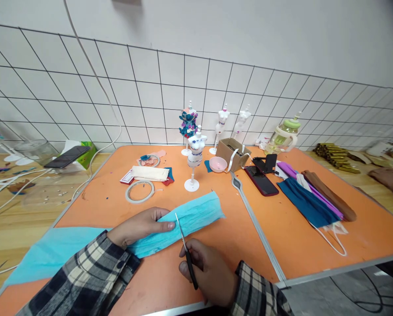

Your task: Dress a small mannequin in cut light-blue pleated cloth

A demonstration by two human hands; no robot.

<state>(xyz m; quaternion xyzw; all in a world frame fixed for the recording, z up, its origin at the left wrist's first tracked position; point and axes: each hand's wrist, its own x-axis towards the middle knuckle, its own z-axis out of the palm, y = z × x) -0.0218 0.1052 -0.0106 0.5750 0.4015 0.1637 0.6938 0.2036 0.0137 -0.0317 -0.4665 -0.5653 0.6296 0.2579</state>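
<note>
A long strip of light blue crepe paper [196, 217] lies across the orange table [249, 245]. My left hand [140, 226] presses down on it, fingers closed over the paper with the thumb on top. My right hand [207, 274] grips small black-handled scissors [185, 245], whose blades point up at the paper's near edge just right of my left thumb. Both sleeves are plaid.
Behind stand a small white mannequin [194, 158], a tape roll [139, 192], a pink bowl [218, 164] and a cardboard box [232, 153]. To the right lie a red phone [261, 180] and folded coloured paper [310, 199]. Another person's hand [392, 180] rests far right.
</note>
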